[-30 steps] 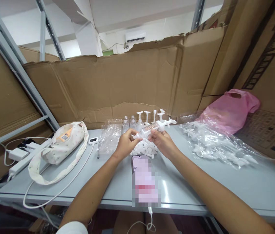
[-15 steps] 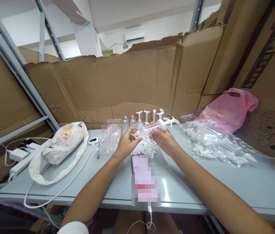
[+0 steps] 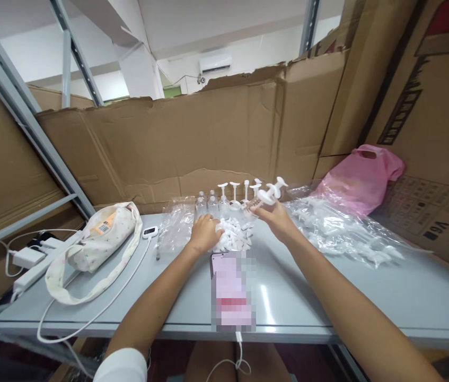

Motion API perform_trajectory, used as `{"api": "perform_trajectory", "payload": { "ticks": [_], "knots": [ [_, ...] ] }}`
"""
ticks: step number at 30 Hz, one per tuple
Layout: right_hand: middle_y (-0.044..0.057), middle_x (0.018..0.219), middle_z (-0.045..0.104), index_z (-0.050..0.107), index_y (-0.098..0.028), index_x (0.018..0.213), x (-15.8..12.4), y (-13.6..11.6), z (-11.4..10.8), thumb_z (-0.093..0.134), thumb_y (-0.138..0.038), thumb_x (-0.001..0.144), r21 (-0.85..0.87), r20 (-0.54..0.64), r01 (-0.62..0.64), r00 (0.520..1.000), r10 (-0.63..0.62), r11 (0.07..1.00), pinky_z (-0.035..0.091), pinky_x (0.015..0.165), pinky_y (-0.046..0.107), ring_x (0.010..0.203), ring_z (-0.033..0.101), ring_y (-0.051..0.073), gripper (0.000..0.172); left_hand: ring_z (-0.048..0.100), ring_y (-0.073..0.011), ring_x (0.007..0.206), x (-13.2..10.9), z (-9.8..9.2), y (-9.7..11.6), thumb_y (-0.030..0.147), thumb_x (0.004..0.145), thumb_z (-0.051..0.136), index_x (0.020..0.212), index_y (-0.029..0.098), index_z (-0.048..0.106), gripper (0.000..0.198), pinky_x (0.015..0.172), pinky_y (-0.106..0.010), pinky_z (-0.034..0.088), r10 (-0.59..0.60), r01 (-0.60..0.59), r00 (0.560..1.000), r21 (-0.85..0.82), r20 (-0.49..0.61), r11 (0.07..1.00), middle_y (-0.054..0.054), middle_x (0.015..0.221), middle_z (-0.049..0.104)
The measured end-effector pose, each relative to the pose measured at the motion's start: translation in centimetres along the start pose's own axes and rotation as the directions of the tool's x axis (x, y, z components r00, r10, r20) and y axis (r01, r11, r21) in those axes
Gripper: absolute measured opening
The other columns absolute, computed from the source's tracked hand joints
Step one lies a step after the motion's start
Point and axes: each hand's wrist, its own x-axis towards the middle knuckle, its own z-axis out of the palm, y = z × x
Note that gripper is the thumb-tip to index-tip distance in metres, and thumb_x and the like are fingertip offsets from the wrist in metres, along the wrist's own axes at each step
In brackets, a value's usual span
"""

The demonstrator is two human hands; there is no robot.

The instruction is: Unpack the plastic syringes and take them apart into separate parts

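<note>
My right hand (image 3: 274, 216) is closed around a large clear plastic syringe (image 3: 267, 198), tilted with its white flange and plunger handle up and to the right. Beside the near-left edge of a pile of small white plastic caps (image 3: 237, 234) is my left hand (image 3: 205, 233), back upward. Its fingers curve down and away, so their tips and anything in them are hidden. Just behind the pile stand clear bottle-like barrels (image 3: 212, 202) and several upright white plunger handles (image 3: 234, 192).
A phone (image 3: 230, 289) with a charging cable lies in front of the pile. To the left are a clear plastic bag (image 3: 176, 225), a small white device (image 3: 150, 232) and a cloth bag (image 3: 103, 239). A clear bag of white parts (image 3: 339, 228) and a pink bag (image 3: 361, 178) lie right.
My left hand has left the syringe's tip and moved down to the white caps. My right hand keeps the syringe, now tilted more upright. The view has shifted slightly.
</note>
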Motion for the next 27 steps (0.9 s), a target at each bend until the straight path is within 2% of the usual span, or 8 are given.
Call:
{"api": "perform_trajectory", "payload": {
  "ticks": [3, 5, 7, 10, 15, 21, 24, 27],
  "knots": [
    [0.001, 0.086, 0.067, 0.063, -0.022, 0.091, -0.7, -0.2, 0.8, 0.078, -0.041, 0.061, 0.055, 0.098, -0.093, 0.991, 0.087, 0.994, 0.047, 0.074, 0.032, 0.078, 0.061, 0.018, 0.038, 0.050, -0.0269, 0.117, 0.6, -0.9, 0.7, 0.039, 0.082, 0.058, 0.118, 0.022, 0.061, 0.040, 0.098, -0.040, 0.038, 0.050, -0.059, 0.998, -0.472, -0.031, 0.880, -0.011, 0.126, 0.057],
    [0.001, 0.078, 0.066, 0.064, -0.021, 0.090, -1.5, -0.5, 1.7, 0.072, -0.050, 0.066, 0.130, 0.259, -0.209, 0.951, 0.170, 0.969, 0.046, 0.063, 0.029, 0.066, 0.059, 0.015, 0.040, 0.053, -0.0254, 0.116, 0.8, -2.2, 1.7, 0.049, 0.083, 0.055, 0.126, 0.022, 0.054, 0.050, 0.093, -0.037, 0.042, 0.161, -0.060, 0.986, -0.791, 0.049, 0.609, -0.012, 0.129, 0.056],
    [0.000, 0.066, 0.061, 0.063, -0.020, 0.085, -2.3, -0.8, 2.8, 0.064, -0.061, 0.070, 0.181, 0.429, -0.317, 0.877, 0.215, 0.931, 0.041, 0.052, 0.028, 0.052, 0.053, 0.014, 0.044, 0.057, -0.0256, 0.109, 0.8, -3.3, 3.0, 0.056, 0.081, 0.056, 0.125, 0.020, 0.055, 0.057, 0.088, -0.035, 0.045, 0.268, -0.001, 0.958, -0.933, 0.102, 0.360, -0.014, 0.122, 0.060],
    [-0.001, 0.058, 0.055, 0.060, -0.020, 0.080, -3.1, -1.1, 4.1, 0.055, -0.066, 0.073, 0.195, 0.542, -0.341, 0.819, 0.189, 0.920, 0.035, 0.046, 0.027, 0.044, 0.045, 0.012, 0.047, 0.063, -0.0231, 0.094, 0.8, -4.0, 4.6, 0.050, 0.076, 0.064, 0.110, 0.016, 0.060, 0.048, 0.078, -0.032, 0.047, 0.205, 0.032, 0.976, -0.982, 0.071, 0.185, -0.013, 0.109, 0.066],
    [-0.001, 0.069, 0.057, 0.059, -0.021, 0.085, -2.9, -1.1, 4.3, 0.065, -0.056, 0.072, -0.022, 0.341, -0.075, 0.937, 0.078, 0.997, 0.039, 0.055, 0.027, 0.060, 0.050, 0.014, 0.038, 0.065, -0.0210, 0.089, 1.6, -3.3, 5.4, 0.037, 0.071, 0.069, 0.101, 0.015, 0.057, 0.039, 0.075, -0.029, 0.047, 0.035, 0.022, 0.999, -0.991, 0.027, 0.129, -0.008, 0.089, 0.069],
    [0.004, 0.090, 0.062, 0.060, -0.020, 0.096, -2.8, -0.9, 4.0, 0.060, -0.047, 0.079, -0.239, 0.218, 0.133, 0.973, -0.080, 0.962, 0.044, 0.073, 0.033, 0.085, 0.055, 0.022, 0.032, 0.066, -0.0201, 0.087, 2.0, -3.2, 6.5, 0.034, 0.074, 0.067, 0.097, 0.013, 0.057, 0.033, 0.079, -0.030, 0.047, -0.041, -0.051, 0.998, -0.988, -0.058, 0.146, -0.008, 0.087, 0.069],
    [0.004, 0.092, 0.061, 0.060, -0.021, 0.100, -2.6, -1.3, 3.8, 0.059, -0.048, 0.080, -0.205, 0.243, 0.115, 0.968, -0.064, 0.972, 0.045, 0.073, 0.032, 0.086, 0.056, 0.021, 0.033, 0.064, -0.0203, 0.092, 2.1, -4.2, 6.9, 0.031, 0.075, 0.066, 0.105, 0.015, 0.056, 0.035, 0.081, -0.031, 0.047, -0.009, -0.057, 0.998, -0.976, -0.060, 0.211, -0.009, 0.095, 0.069],
    [0.003, 0.091, 0.061, 0.061, -0.020, 0.101, -2.3, -1.9, 3.0, 0.061, -0.050, 0.078, -0.182, 0.240, 0.095, 0.970, -0.050, 0.979, 0.045, 0.072, 0.032, 0.083, 0.056, 0.020, 0.037, 0.059, -0.0204, 0.105, 2.5, -5.8, 6.9, 0.024, 0.074, 0.068, 0.111, 0.019, 0.057, 0.039, 0.085, -0.030, 0.046, 0.127, -0.080, 0.990, -0.973, -0.053, 0.216, -0.009, 0.115, 0.062]
  ]
}}
